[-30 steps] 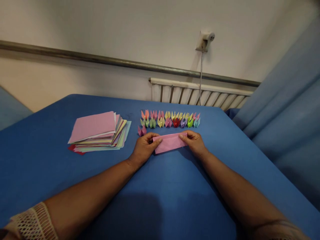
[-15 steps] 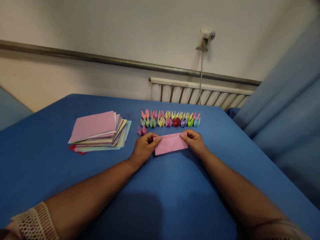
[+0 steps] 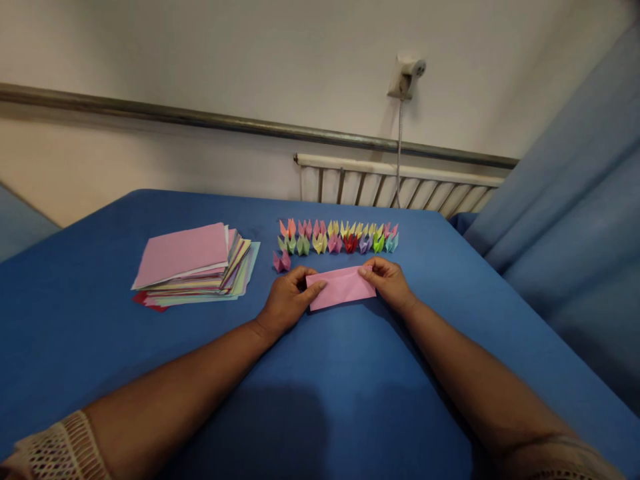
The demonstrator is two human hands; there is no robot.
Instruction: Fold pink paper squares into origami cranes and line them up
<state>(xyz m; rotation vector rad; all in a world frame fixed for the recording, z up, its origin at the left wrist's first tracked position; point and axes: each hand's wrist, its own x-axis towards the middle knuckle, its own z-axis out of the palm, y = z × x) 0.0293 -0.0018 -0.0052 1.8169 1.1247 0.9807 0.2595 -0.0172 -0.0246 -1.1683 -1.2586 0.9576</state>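
A pink sheet of paper [image 3: 341, 288], folded into a long rectangle, is held just above the blue surface. My left hand [image 3: 289, 299] pinches its left end, thumb on the front and fingers behind. At the upper right corner my right hand [image 3: 390, 281] grips it between thumb and fingers. Beyond the paper stand rows of folded paper figures in several colours, among them a red one [image 3: 351, 244]. A single pink folded figure [image 3: 281, 261] stands in front of the rows, close to my left hand.
To the left lies a stack of coloured paper [image 3: 183, 257], pink on top. The blue-covered table [image 3: 240, 393] reaches a wall with a metal rail [image 3: 240, 125], a radiator [image 3: 365, 183] and a plugged-in cord [image 3: 399, 140]. A blue curtain [image 3: 565, 180] hangs at right.
My left thumb has slid slightly to the right along the paper. Both hands keep hold of it in nearly the same place. The view has shifted a little.
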